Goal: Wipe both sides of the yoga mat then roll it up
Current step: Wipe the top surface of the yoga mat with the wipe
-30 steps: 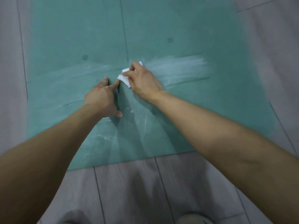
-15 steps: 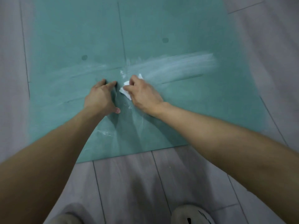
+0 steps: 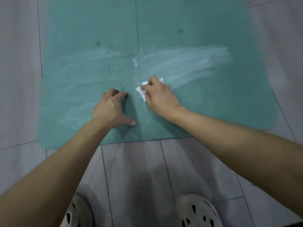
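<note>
A teal yoga mat (image 3: 205,104) lies flat on the floor, its near edge just ahead of my feet. Pale wet streaks cross its middle from left to right. My right hand (image 3: 159,97) presses a small white wipe (image 3: 142,92) onto the mat near its centre line, fingers closed over it. To the left of it, my left hand (image 3: 112,108) rests flat on the mat with fingers spread, holding nothing.
Grey wood-look floor planks (image 3: 139,169) surround the mat on all sides. My two pale perforated shoes (image 3: 196,212) stand at the bottom edge, a little back from the mat's near edge.
My right hand has drawn the wipe toward me down the mat's centre, leaving more streaks behind. The view has tilted down, so the shoes now show. My left hand stays planted.
</note>
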Motion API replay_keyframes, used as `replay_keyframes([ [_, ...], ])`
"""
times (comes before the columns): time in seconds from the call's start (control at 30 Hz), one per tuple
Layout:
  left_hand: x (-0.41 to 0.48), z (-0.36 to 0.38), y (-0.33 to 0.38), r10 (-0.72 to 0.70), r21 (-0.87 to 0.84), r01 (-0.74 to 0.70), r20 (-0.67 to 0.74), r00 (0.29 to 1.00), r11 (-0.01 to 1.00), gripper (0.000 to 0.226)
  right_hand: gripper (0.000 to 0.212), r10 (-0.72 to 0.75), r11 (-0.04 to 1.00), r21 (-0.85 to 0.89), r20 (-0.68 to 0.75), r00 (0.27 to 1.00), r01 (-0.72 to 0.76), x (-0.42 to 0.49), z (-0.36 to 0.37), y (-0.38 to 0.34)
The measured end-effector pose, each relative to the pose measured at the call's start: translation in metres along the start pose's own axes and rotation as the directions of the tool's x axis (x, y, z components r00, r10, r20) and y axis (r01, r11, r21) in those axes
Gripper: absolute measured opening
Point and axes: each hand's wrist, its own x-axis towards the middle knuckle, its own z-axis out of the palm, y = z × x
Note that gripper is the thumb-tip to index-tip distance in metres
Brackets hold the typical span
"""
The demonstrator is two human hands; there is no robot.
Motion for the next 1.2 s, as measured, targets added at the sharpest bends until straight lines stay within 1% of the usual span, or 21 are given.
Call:
replay_keyframes([
  [0.07, -0.007, 0.008, -0.002, 0.027, 0.041, -0.027, 0.009, 1.0, 0.999, 0.135, 0.027, -0.271, 0.962, -0.003, 0.125, 0.954, 0.273, -0.009, 0.006, -0.02],
  [0.1, -0.008, 0.01, -0.002, 0.036, 0.054, -0.036, -0.003, 0.999, 0.998, 0.139, 0.034, -0.297, 0.954, 0.003, 0.137, 0.945, 0.299, -0.01, 0.0, -0.012],
  [0.13, -0.008, 0.011, -0.003, 0.044, 0.065, -0.043, -0.013, 0.999, 0.997, 0.141, 0.043, -0.238, 0.97, -0.016, 0.091, 0.967, 0.241, -0.008, -0.01, 0.005],
  [0.2, -0.006, 0.012, -0.003, 0.046, 0.084, -0.044, -0.027, 0.999, 0.995, 0.143, 0.049, 0.031, 0.994, -0.105, -0.104, 0.994, -0.042, -0.004, -0.032, 0.061],
  [0.27, -0.003, 0.014, -0.004, 0.043, 0.094, -0.038, -0.043, 0.998, 0.995, 0.144, 0.043, 0.356, 0.916, -0.089, -0.264, 0.896, -0.39, -0.006, -0.058, 0.114],
  [0.3, -0.003, 0.014, -0.003, 0.044, 0.096, -0.04, -0.044, 0.998, 0.995, 0.145, 0.041, 0.453, 0.873, -0.047, -0.29, 0.843, -0.486, -0.008, -0.063, 0.125],
  [0.33, -0.003, 0.015, -0.002, 0.047, 0.093, -0.042, -0.046, 0.998, 0.995, 0.144, 0.039, 0.475, 0.861, -0.037, -0.297, 0.828, -0.508, -0.009, -0.062, 0.12],
  [0.4, -0.004, 0.014, -0.003, 0.055, 0.089, -0.051, -0.046, 0.997, 0.995, 0.144, 0.034, 0.366, 0.925, -0.016, -0.223, 0.904, -0.379, -0.014, -0.041, 0.074],
  [0.47, -0.006, 0.013, -0.007, 0.067, 0.086, -0.064, -0.041, 0.997, 0.994, 0.143, 0.036, 0.085, 0.996, 0.04, -0.094, 0.992, -0.082, -0.023, -0.012, 0.013],
  [0.53, -0.007, 0.014, -0.01, 0.076, 0.09, -0.073, -0.039, 0.996, 0.993, 0.142, 0.034, -0.264, 0.963, 0.077, 0.076, 0.962, 0.258, -0.036, 0.008, -0.026],
  [0.6, -0.007, 0.014, -0.01, 0.089, 0.105, -0.085, -0.033, 0.996, 0.991, 0.141, 0.035, -0.409, 0.912, 0.029, 0.1, 0.907, 0.408, -0.026, 0.006, -0.014],
  [0.63, -0.006, 0.014, -0.01, 0.093, 0.107, -0.09, -0.028, 0.995, 0.99, 0.142, 0.037, -0.351, 0.936, -0.001, 0.047, 0.935, 0.351, -0.013, 0.0, 0.001],
  [0.7, -0.006, 0.013, -0.011, 0.091, 0.099, -0.088, -0.02, 0.996, 0.991, 0.143, 0.038, -0.058, 0.997, -0.063, -0.11, 0.992, 0.052, 0.014, -0.017, 0.04],
  [0.77, -0.006, 0.013, -0.01, 0.081, 0.085, -0.08, -0.015, 0.997, 0.993, 0.143, 0.035, 0.206, 0.973, -0.067, -0.188, 0.96, -0.222, 0.03, -0.031, 0.069],
  [0.8, -0.007, 0.013, -0.009, 0.077, 0.077, -0.076, -0.014, 0.997, 0.994, 0.143, 0.032, 0.255, 0.96, -0.067, -0.189, 0.948, -0.272, 0.03, -0.032, 0.069],
  [0.87, -0.009, 0.013, -0.008, 0.07, 0.056, -0.068, -0.027, 0.997, 0.996, 0.139, 0.026, 0.176, 0.981, -0.058, -0.122, 0.977, -0.184, 0.012, -0.023, 0.04],
  [0.93, -0.011, 0.014, -0.01, 0.087, 0.051, -0.084, -0.047, 0.995, 0.995, 0.126, 0.022, -0.03, 0.999, 0.045, 0.01, 1.0, 0.029, -0.024, -0.004, -0.003],
  [1.0, -0.015, 0.018, -0.014, 0.142, 0.05, -0.14, -0.052, 0.988, 0.989, 0.112, 0.02, -0.282, 0.954, 0.147, 0.133, 0.95, 0.262, -0.062, 0.009, -0.033],
  [1.07, -0.021, 0.023, -0.019, 0.18, 0.068, -0.177, -0.038, 0.983, 0.982, 0.105, 0.021, -0.388, 0.921, 0.119, 0.186, 0.903, 0.371, -0.068, 0.002, -0.03],
  [1.13, -0.03, 0.029, -0.025, 0.203, 0.133, -0.197, -0.031, 0.979, 0.971, 0.108, 0.024, -0.285, 0.958, 0.018, 0.133, 0.949, 0.285, -0.05, -0.013, -0.001],
  [1.2, -0.038, 0.032, -0.033, 0.215, 0.182, -0.207, -0.024, 0.976, 0.961, 0.119, 0.027, -0.034, 0.994, -0.103, 0.002, 0.999, 0.034, -0.03, -0.033, 0.036],
])
